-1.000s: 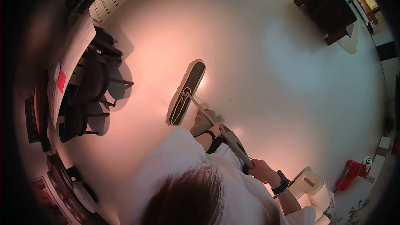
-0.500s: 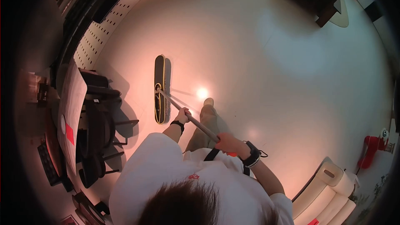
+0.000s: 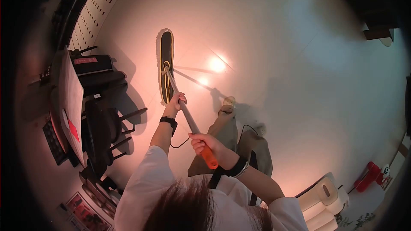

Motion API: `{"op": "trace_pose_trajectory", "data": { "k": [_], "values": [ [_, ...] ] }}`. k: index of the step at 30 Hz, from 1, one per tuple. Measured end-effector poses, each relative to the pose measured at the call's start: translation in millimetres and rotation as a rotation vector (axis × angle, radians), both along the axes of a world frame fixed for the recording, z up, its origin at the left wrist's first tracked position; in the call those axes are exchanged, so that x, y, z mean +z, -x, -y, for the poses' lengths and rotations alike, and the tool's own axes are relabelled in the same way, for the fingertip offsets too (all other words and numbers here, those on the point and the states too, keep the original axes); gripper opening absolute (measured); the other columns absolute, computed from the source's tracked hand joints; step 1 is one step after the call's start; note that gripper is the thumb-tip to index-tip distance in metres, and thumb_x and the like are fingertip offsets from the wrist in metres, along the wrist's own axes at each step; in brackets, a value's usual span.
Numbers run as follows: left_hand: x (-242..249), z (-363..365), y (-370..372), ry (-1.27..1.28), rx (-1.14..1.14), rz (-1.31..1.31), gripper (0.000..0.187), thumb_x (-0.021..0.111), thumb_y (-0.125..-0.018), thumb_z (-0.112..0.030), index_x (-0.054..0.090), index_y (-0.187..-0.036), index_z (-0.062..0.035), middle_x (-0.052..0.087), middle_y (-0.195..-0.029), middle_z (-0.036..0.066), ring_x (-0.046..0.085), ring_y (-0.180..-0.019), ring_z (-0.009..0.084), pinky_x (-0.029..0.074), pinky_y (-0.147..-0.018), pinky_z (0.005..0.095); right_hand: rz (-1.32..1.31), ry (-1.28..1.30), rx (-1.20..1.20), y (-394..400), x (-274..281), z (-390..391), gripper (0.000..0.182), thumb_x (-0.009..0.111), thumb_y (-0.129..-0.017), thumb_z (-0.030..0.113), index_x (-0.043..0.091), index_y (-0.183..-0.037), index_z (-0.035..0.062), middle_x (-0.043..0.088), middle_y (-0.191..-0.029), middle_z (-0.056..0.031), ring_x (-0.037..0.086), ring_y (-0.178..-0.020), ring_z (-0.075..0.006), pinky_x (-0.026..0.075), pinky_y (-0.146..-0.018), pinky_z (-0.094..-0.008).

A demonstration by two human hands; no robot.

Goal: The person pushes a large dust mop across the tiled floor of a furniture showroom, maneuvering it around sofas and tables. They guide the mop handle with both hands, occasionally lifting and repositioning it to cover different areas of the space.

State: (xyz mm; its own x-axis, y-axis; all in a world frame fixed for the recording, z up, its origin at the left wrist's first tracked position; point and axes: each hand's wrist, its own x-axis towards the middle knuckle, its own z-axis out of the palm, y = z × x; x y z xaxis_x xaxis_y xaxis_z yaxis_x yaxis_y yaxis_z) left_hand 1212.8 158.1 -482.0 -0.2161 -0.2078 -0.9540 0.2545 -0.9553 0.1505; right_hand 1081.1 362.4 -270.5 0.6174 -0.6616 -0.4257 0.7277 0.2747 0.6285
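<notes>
A flat dust mop (image 3: 166, 47) with a dark, yellow-edged head and a pale fringe lies on the floor ahead of me, left of centre. Its grey pole slants back toward my body and ends in an orange grip (image 3: 209, 159). My left hand (image 3: 177, 101) is wrapped round the pole close to the mop head. Lower down, my right hand (image 3: 207, 144) is closed round the pole just above the orange end. Both wrists carry dark bands, and a thin black cord hangs near them.
Dark chairs (image 3: 102, 124) stand on my left beside a table (image 3: 75, 98). A perforated white panel (image 3: 92, 17) is at the upper left. Dark furniture (image 3: 364, 4) sits at the upper right, and a cream padded seat (image 3: 323, 201) at the lower right, near a red object (image 3: 368, 177).
The mop's fringe has shifted from the right side of its head to the left. Both hands have moved left, the orange grip has come into view, and my second foot now shows.
</notes>
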Motion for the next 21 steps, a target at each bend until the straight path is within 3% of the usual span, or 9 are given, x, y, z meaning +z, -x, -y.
{"op": "trace_pose_trajectory", "data": {
  "k": [3,5,9,11,13,15,18,21],
  "values": [
    [5,-23,53,0.012,-0.087,0.014,0.02,0.042,-0.074,-0.001,0.033,-0.057,-0.0064,0.034,-0.046,-0.001,0.034,-0.036,0.0068,0.033,-0.034,0.0159,0.136,-0.089,-0.061,67,-7,-21,0.008,0.043,-0.081,0.006,0.042,-0.09,0.0043,0.031,-0.056,0.0055,0.03,-0.041,0.0,0.028,-0.035,-0.0119],
    [-17,-37,74,-0.024,-0.078,0.037,0.018,0.041,-0.075,0.002,0.034,-0.059,-0.0043,0.035,-0.047,0.001,0.034,-0.035,0.0091,0.032,-0.034,0.0168,0.057,-0.102,-0.046,108,1,-39,0.013,0.042,-0.081,0.006,0.043,-0.094,0.0045,0.032,-0.057,0.0054,0.029,-0.04,-0.0004,0.026,-0.034,-0.012],
    [10,-92,148,-0.172,0.022,0.091,0.02,0.038,-0.074,0.0,0.034,-0.056,-0.0074,0.032,-0.047,-0.001,0.032,-0.035,0.0066,0.031,-0.033,0.0166,-0.047,-0.194,0.028,162,37,-86,0.016,0.041,-0.081,0.005,0.044,-0.097,0.0038,0.032,-0.056,0.0049,0.028,-0.039,-0.0007,0.026,-0.033,-0.0129],
    [12,-125,187,-0.151,-0.05,0.069,0.019,0.039,-0.073,0.001,0.034,-0.057,-0.007,0.032,-0.047,-0.001,0.032,-0.036,0.0075,0.029,-0.033,0.0182,-0.085,-0.19,0.026,195,54,-113,0.015,0.042,-0.08,0.005,0.044,-0.095,0.0047,0.032,-0.055,0.0048,0.028,-0.039,-0.0012,0.026,-0.034,-0.0136],
    [26,-160,240,-0.246,-0.023,0.032,0.018,0.041,-0.071,0.002,0.034,-0.056,-0.0065,0.033,-0.047,0.0,0.033,-0.037,0.0092,0.028,-0.034,0.0203,-0.158,-0.216,0.028,231,74,-147,0.018,0.041,-0.08,0.005,0.045,-0.097,0.004,0.031,-0.054,0.0045,0.027,-0.038,-0.0011,0.025,-0.033,-0.0137],
    [40,-203,296,-0.161,-0.053,0.031,0.018,0.043,-0.069,0.003,0.034,-0.056,-0.0058,0.032,-0.046,0.001,0.033,-0.037,0.0109,0.029,-0.034,0.0215,-0.245,-0.262,0.039,274,96,-179,0.02,0.04,-0.08,0.005,0.044,-0.1,0.0027,0.031,-0.054,0.0042,0.027,-0.037,-0.0012,0.025,-0.032,-0.0136],
    [34,-269,378,-0.297,-0.053,0.026,0.016,0.044,-0.067,0.003,0.035,-0.057,-0.0056,0.033,-0.047,0.002,0.034,-0.036,0.0122,0.03,-0.034,0.0223,-0.38,-0.349,0.047,329,122,-230,0.023,0.039,-0.08,0.004,0.042,-0.103,0.0005,0.03,-0.052,0.0038,0.027,-0.036,-0.0011,0.025,-0.031,-0.0131],
    [46,-330,464,-0.274,-0.202,0.052,0.015,0.044,-0.067,0.002,0.036,-0.057,-0.0062,0.035,-0.048,0.002,0.035,-0.037,0.0117,0.032,-0.034,0.0224,-0.565,-0.39,0.178,384,137,-272,0.024,0.038,-0.079,0.003,0.041,-0.102,0.0021,0.028,-0.052,0.0036,0.026,-0.036,-0.0013,0.022,-0.03,-0.0141]
  ]
}}
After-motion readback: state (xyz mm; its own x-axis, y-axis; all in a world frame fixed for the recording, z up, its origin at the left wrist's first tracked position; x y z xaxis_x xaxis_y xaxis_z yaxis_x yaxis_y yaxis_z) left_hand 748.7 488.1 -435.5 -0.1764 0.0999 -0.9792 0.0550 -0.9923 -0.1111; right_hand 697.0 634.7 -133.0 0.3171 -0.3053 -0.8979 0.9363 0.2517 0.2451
